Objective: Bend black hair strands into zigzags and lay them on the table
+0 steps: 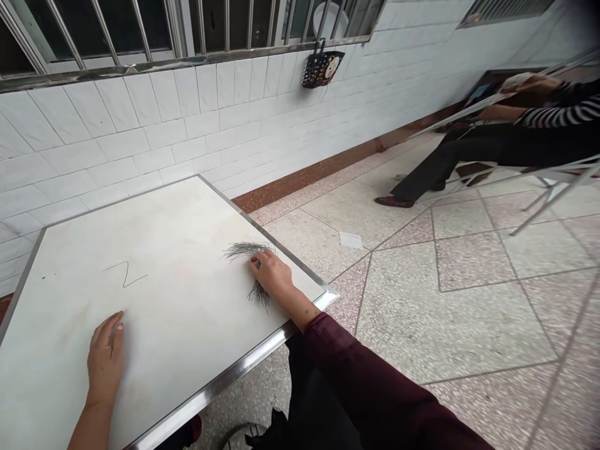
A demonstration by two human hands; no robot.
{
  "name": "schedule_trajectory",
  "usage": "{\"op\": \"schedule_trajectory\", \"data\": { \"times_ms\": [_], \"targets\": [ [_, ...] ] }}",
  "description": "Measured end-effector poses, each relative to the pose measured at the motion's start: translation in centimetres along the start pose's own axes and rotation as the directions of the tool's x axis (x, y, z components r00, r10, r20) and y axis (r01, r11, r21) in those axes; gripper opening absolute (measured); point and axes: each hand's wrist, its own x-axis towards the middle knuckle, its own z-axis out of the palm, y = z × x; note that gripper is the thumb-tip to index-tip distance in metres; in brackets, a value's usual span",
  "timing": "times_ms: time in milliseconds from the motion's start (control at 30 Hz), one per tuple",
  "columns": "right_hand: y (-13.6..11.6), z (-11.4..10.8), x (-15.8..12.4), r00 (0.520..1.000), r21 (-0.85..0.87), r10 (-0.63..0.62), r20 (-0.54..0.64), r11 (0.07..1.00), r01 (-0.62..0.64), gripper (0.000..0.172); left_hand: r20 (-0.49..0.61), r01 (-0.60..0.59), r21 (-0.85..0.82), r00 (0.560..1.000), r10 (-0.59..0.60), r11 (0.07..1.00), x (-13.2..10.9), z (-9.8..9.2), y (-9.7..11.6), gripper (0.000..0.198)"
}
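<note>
A white table (178,340) with a metal edge lies before me. My left hand (105,353) rests on it at the lower left, fingers stretched out and holding nothing. Just beyond its fingertips is a single thin dark wire (125,275), bent into a Z-like shape. Toward the right edge, my right hand (274,274) has its fingers curled together over a bundle of thin dark wires (246,249). Loose ends of the bundle fan out to the left and toward me. My palm and fingers hide the middle of the bundle.
Small dark specks lie at the table's left. A white tiled wall (159,137) with barred windows stands behind, and a patterned bag (322,67) hangs there. At the right a person in a striped sleeve (560,115) sits on a chair. White paper (350,240) lies on the floor.
</note>
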Motion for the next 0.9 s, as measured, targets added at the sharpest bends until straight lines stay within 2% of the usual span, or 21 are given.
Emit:
{"op": "schedule_trajectory", "data": {
  "times_ms": [300, 433, 567, 733, 833, 900],
  "targets": [
    [-0.7, -0.3, -0.6, 0.994, 0.119, 0.075, 0.078, 0.989, -0.084, 0.020, 0.004, -0.018, -0.024, 1.000, 0.018, 1.000, 0.1, 0.1, -0.1, 0.047],
    [-1.5, -0.9, -0.8, 0.993, 0.171, 0.066, 0.101, 0.982, -0.083, 0.020, -0.006, -0.022, -0.029, 1.000, 0.022, 0.999, 0.1, 0.2, -0.2, 0.047],
    [-2.2, -1.1, -1.3, 0.997, 0.318, 0.020, 0.079, 0.947, -0.045, 0.016, -0.011, -0.034, -0.043, 0.999, 0.033, 0.999, 0.2, 0.3, -0.4, 0.046],
    [-3.4, -0.6, -2.7, 0.993, 0.577, -0.114, -0.019, 0.810, 0.104, 0.015, -0.036, -0.081, -0.058, 0.996, 0.079, 0.995, 0.5, 0.5, -0.8, 0.046],
    [-4.7, -0.7, -3.8, 0.989, 0.724, -0.144, 0.025, 0.685, 0.082, 0.019, -0.043, -0.063, -0.103, 0.997, 0.058, 0.993, 0.6, 0.6, -0.7, 0.043],
    [-5.8, -1.1, -4.9, 0.983, 0.830, -0.164, 0.080, 0.557, 0.026, 0.024, -0.042, -0.037, -0.179, 0.999, 0.030, 0.983, 0.6, 0.4, -0.5, 0.041]
  ]
}}
